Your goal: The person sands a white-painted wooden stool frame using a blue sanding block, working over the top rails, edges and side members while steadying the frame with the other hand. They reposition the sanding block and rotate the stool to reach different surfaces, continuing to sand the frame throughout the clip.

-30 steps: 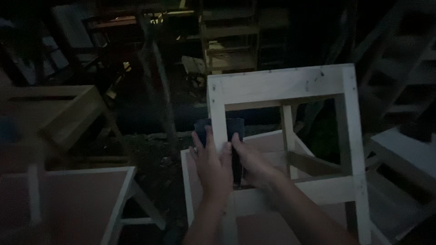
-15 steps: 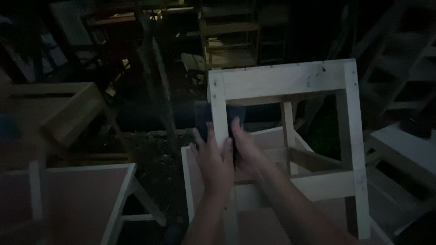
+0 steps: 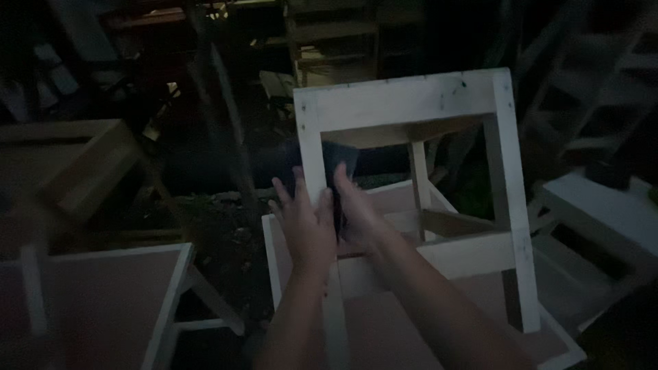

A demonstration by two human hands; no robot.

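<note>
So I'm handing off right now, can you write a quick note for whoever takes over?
Left hand: flat against the left leg of the white wooden frame, fingers open.
Right hand: pressed on a dark sheet wrapped around that same leg, just inside the frame.
The frame stands tilted on a white-edged panel; a similar white table sits lower left, another white piece at right.
Done and left: the light is too dim to tell how much of the leg has been worked; the top rail and right leg are untouched by either hand.
</note>
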